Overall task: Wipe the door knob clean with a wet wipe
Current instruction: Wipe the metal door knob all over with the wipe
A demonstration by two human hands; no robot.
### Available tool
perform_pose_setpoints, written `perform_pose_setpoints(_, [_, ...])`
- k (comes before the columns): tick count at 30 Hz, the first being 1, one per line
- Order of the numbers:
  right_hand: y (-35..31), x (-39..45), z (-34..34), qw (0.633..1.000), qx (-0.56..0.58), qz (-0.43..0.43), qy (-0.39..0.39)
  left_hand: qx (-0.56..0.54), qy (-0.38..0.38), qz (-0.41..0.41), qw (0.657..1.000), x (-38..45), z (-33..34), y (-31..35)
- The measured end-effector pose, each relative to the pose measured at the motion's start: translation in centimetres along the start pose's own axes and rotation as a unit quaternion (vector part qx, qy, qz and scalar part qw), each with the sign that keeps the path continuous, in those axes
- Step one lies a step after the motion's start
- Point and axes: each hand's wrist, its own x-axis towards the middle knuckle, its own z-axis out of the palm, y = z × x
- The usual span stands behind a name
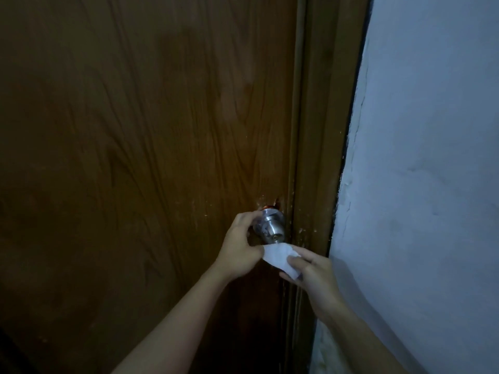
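Note:
A round silver door knob with a keyhole in its face sticks out of the brown wooden door, near the door's right edge. My left hand curls around the knob's left side, fingers touching its neck. A folded white wet wipe sits just under the knob, its upper edge touching or almost touching the knob's lower rim. My right hand pinches the wipe from the right, thumb on top of it. The left thumb also rests against the wipe's left corner.
The brown door frame runs vertically just right of the knob. A pale blue-white plaster wall fills the right side, close to my right forearm. Chipped wood shows above the knob's base plate.

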Motion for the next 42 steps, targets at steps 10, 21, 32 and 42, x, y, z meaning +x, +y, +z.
perform_pose_setpoints(10, [-0.7, 0.1, 0.9, 0.994, -0.009, -0.062, -0.092, -0.007, 0.093, 0.106, 0.99, -3.5, 1.6, 0.3])
perform_pose_setpoints(21, [-0.3, 4.1, 2.0, 0.932, -0.3, -0.202, 0.021, -0.023, 0.205, 0.035, 0.978, -0.4, 0.7, -0.7])
perform_pose_setpoints(32, [0.2, 5.3, 0.7, 0.935, -0.289, -0.206, -0.011, 0.169, 0.108, 0.16, 0.967, 0.4, 3.3, -2.3])
perform_pose_setpoints(42, [-0.1, 5.8, 0.3, 0.928, -0.31, -0.208, -0.017, 0.095, 0.213, 0.073, 0.97, -0.2, 4.2, -1.9])
